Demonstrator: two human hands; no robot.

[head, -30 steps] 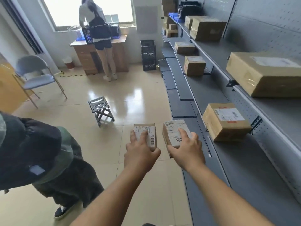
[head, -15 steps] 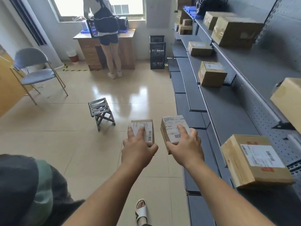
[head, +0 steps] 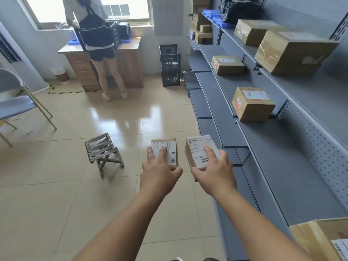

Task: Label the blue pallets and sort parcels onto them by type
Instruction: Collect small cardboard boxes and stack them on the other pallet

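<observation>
Gripping left parcel [head: 165,150] in left hand [head: 160,173] and right parcel [head: 197,150] in right hand [head: 214,173], two in all, with fingers [head: 209,154] curled over each labelled top, above floor [head: 56,185] beside grey shelving [head: 263,166]; beyond, one folding stool [head: 102,153], then one person [head: 98,34] at one desk [head: 130,66].

No text legible anywhere: print too small, blurred.
- Left small parcel [head: 164,146]: white shipping label on top, barcode along right edge, print lines unreadable.
- Right small parcel [head: 196,146]: white label covering top, barcode near lower end, print unreadable.
- Shelf box [head: 253,108]: white label on top, red-bordered sticker on side, both unreadable.
- Farther shelf box [head: 227,65]: label and red sticker, blurred.
- Box at lower right corner [head: 318,240]: label with barcode, cut by frame edge.
</observation>
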